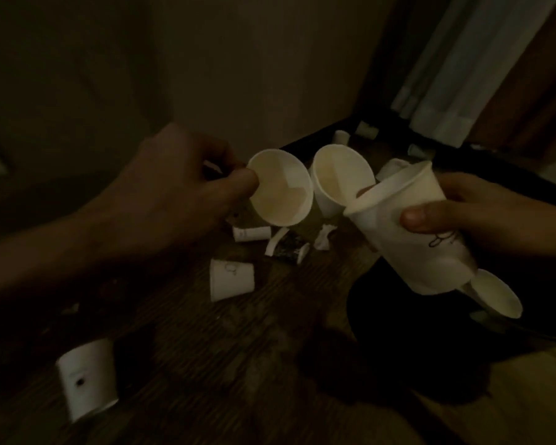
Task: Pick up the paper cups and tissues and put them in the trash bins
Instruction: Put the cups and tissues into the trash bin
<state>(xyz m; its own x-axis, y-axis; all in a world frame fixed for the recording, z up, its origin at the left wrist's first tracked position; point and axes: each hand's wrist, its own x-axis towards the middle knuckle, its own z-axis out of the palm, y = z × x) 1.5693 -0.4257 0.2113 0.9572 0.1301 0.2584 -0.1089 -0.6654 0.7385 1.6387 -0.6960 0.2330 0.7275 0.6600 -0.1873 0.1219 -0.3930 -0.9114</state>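
right hand (482, 216) grips a tilted paper cup (408, 232) just above the dark bin (360, 303) (probably a bin); left hand (174, 194), pinching another cup (280, 187) by its rim, is farther off.

cup (280, 187) in left hand (174, 191), second cup (341, 184) just right of it, third cup (408, 232) in right hand (485, 216) farther right

Dim indoor rm, prob. home or hotel: wood-grain floor (238, 364), plain wall (254, 75), pale full-length curtain (463, 65) at corner.
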